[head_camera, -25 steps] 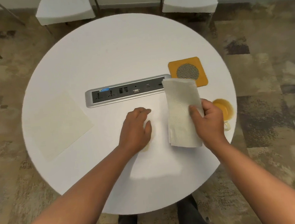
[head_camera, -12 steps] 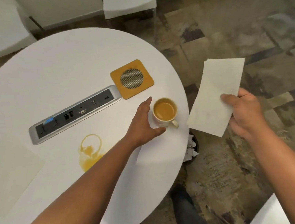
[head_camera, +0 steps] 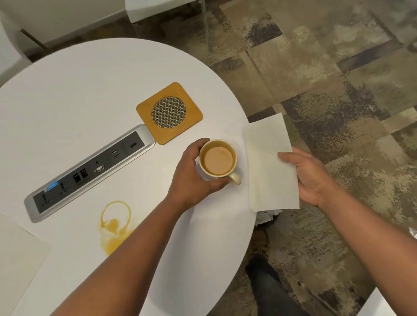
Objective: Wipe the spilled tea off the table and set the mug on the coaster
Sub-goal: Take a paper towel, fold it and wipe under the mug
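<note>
hidden: left hand [head_camera: 191, 174] covers the near-left wall of the mug [head_camera: 218, 160]; forearm crosses the right edge of the tea spill [head_camera: 114, 227] | cut off: sheet left of the spill [head_camera: 7, 261], at frame's left edge | unreadable: socket strip [head_camera: 90, 172] labels beyond the spill

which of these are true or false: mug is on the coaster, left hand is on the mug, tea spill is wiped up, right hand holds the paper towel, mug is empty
1. The mug is on the coaster. False: it stands on the table, apart from the coaster.
2. The left hand is on the mug. True.
3. The tea spill is wiped up. False: the puddle is there by the power strip.
4. The right hand holds the paper towel. True.
5. The mug is empty. False: it holds tea.
</note>
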{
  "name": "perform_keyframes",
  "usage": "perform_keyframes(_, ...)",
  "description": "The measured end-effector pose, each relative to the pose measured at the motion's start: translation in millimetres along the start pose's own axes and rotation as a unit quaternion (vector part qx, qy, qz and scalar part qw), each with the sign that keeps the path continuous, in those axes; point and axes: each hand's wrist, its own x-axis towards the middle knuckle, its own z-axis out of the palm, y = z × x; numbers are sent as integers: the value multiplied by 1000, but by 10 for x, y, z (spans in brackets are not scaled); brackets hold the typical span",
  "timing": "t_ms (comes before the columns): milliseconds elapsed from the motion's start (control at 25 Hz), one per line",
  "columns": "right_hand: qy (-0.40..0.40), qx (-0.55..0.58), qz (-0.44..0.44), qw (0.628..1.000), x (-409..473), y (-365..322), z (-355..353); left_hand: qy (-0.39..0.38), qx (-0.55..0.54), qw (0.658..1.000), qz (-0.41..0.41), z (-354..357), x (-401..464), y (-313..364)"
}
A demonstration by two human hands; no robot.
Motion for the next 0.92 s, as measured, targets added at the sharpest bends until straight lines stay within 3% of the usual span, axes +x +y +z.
perform_keyframes(440,-88,51,71,992,-31,133,140,48,-20,997,64,-95,-156,354)
perform_keyframes(760,-218,146,123,957,-218,258,570,19,-1,994,107,-248,-342,671)
perform_keyframes(920,-240,173,144,944,-281,337,683,22,-3,993,113,-256,-394,686)
